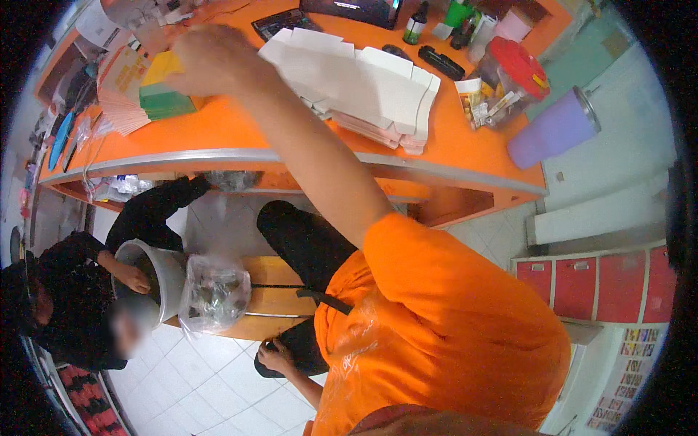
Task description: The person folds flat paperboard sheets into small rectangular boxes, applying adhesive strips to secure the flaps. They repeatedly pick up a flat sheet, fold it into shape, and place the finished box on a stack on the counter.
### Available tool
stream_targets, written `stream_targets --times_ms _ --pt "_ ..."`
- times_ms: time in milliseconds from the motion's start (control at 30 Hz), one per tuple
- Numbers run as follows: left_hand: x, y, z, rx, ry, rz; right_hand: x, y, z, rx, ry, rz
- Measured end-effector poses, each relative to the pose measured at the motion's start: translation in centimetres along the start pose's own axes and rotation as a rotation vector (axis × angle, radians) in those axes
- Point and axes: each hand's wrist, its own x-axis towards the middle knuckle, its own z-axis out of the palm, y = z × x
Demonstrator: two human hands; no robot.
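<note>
Reaching across the orange desk point(240, 131), my right hand point(214, 62) closes over a yellow and green box-shaped stack point(166, 98) at the back left. Motion smears its fingers slightly. Right beside that stack lies a fanned pile of pale orange printed sheets point(123, 80). Low in front of me, my left hand point(275, 357) rests at my black-trousered knee, its fingers curled; whatever dark thing is in them, if anything, I cannot make out. Flat white cardboard boxes point(356, 83) lie stacked on the desk, right of my right forearm.
At left, a person in black point(65, 298) has a hand in a pale bucket point(171, 280). A clear plastic bag point(214, 294) sits on a wooden bench point(273, 298). Along the desk's right stand a red-lidded jar point(502, 80) and a purple tumbler point(552, 131). A metal edge point(218, 155) borders the desk.
</note>
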Motion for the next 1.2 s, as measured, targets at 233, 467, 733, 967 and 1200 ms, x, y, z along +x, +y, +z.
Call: stream_targets --times_ms 233,467,733,967,1200 --pt "1.7 -1.2 2.7 0.066 -0.006 -0.162 -10.6 8.0 -10.3 -0.432 -0.549 0.415" --pt "1.9 -3.4 2.2 -0.053 -0.004 -0.24 -11.4 11.7 -10.3 -0.145 -0.636 0.429" --pt "3.4 -1.5 -1.4 -0.078 -0.289 -0.161 -13.4 12.9 -10.9 -0.416 -0.16 0.196" --pt "6.9 16.5 -20.5 -0.704 0.091 0.147 -14.5 2.3 -15.6 -0.368 0.281 -0.06" --pt "2.0 31.7 -31.8 -0.151 0.652 0.842 -21.6 -5.8 -7.7 0.02 -0.096 -0.712"
